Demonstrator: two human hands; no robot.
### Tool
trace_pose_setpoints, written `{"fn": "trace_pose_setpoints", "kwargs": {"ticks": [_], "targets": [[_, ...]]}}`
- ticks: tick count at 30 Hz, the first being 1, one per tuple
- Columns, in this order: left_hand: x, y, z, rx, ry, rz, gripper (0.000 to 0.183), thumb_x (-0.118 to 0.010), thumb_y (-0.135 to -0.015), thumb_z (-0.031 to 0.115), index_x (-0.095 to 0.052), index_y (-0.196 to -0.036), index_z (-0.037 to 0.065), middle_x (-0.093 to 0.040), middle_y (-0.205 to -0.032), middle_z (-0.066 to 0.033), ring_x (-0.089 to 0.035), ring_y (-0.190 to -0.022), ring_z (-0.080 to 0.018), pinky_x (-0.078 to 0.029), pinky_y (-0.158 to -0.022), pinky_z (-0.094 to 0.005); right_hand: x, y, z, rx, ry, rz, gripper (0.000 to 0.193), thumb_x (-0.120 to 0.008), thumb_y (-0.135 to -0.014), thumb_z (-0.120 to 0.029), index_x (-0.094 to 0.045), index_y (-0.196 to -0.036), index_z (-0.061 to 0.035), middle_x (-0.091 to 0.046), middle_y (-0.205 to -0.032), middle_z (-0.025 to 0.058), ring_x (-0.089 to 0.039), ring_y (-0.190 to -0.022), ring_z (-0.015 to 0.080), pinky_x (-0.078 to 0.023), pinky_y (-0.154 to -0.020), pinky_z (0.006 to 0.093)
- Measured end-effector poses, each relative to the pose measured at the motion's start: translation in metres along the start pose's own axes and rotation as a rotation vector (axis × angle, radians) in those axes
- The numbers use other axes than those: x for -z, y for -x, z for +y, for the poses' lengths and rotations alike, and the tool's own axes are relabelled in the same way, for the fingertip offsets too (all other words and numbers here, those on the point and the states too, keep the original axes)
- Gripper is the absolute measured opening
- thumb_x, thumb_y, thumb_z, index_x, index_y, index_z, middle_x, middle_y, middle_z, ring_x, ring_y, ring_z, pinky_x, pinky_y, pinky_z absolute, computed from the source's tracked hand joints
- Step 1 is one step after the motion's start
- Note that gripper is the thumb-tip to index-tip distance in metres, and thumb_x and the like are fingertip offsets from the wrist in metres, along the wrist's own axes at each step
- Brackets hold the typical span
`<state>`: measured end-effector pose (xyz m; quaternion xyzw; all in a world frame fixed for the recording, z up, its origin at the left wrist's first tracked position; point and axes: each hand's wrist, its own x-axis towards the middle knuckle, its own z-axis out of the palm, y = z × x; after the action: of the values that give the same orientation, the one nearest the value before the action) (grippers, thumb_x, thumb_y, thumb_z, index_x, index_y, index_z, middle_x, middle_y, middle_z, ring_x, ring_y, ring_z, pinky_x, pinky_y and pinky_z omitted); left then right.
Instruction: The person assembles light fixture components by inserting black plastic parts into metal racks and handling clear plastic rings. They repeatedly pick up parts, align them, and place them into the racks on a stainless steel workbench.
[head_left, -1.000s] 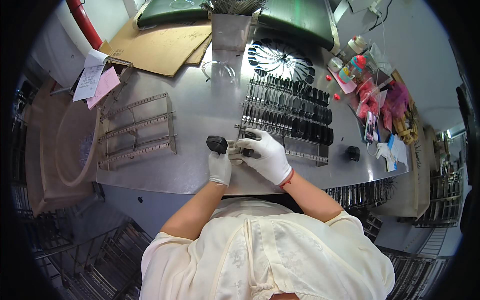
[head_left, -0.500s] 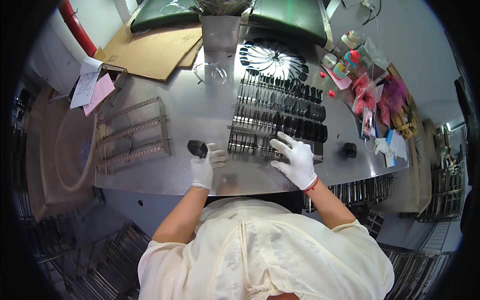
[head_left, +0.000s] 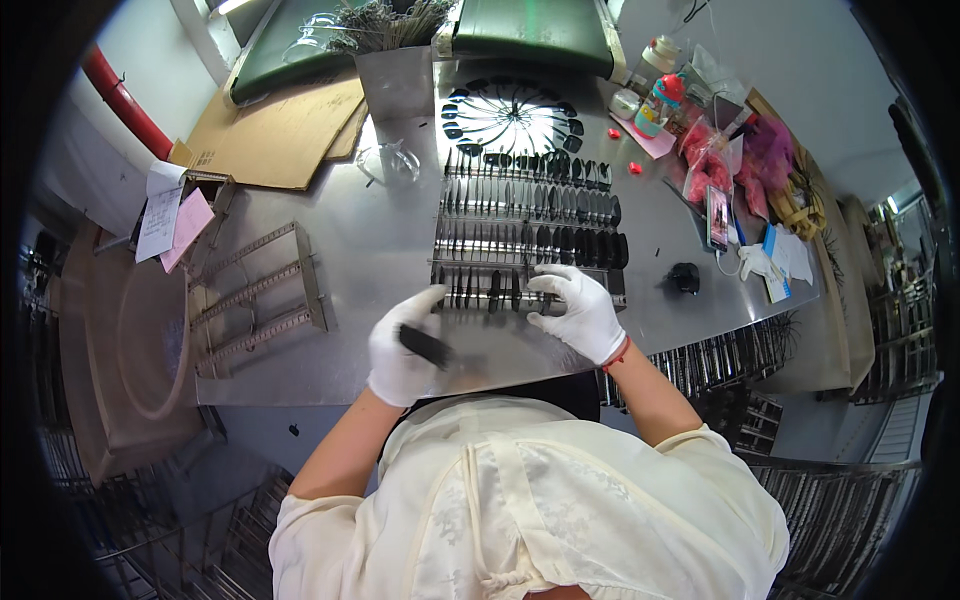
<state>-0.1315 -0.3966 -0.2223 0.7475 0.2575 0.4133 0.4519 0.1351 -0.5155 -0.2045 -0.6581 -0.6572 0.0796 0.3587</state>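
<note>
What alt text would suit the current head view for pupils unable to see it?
A white-gloved left hand holds a blurred dark piece over a metal table; the right hand, also gloved, is at the near edge of a rack lined with dark pieces. Beyond lies a ring of similar pieces.

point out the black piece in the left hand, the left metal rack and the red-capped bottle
held black piece (head_left: pixel 424 346), head view, middle of its blurred body
left metal rack (head_left: pixel 246 295), head view, its middle bar
red-capped bottle (head_left: pixel 655 111), head view, its body below the cap
</note>
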Motion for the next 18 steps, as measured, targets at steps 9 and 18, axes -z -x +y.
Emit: {"fn": "trace_pose_setpoints", "kwargs": {"ticks": [9, 18], "targets": [[-0.02, -0.043, -0.001, -0.456, -0.582, -0.396, 0.065, -0.067, -0.073, 0.0, -0.061, -0.137, 0.006, -0.062, -0.143, -0.0127, -0.056, -0.137, -0.031, -0.034, -0.119, -0.0571, -0.011, 0.0, -0.003, -0.09, -0.12, -0.051, 0.046, -0.087, -0.074, -0.016, -0.071, -0.117, -0.0102, -0.064, -0.135, 0.0123, -0.069, -0.111, 0.0264, -0.056, -0.097, 0.036], [-0.033, -0.04, 0.004, -0.525, -0.626, -0.595, 0.082, -0.066, -0.07, 0.008, -0.045, -0.149, 0.003, -0.048, -0.153, -0.0176, -0.042, -0.147, -0.0339, -0.026, -0.125, -0.0516, 0.001, 0.006, -0.005, -0.228, -0.223, -0.014, 0.051, -0.086, -0.075, -0.011, -0.072, -0.124, -0.0098, -0.057, -0.148, 0.013, -0.065, -0.122, 0.0246, -0.056, -0.099, 0.0344]]}}
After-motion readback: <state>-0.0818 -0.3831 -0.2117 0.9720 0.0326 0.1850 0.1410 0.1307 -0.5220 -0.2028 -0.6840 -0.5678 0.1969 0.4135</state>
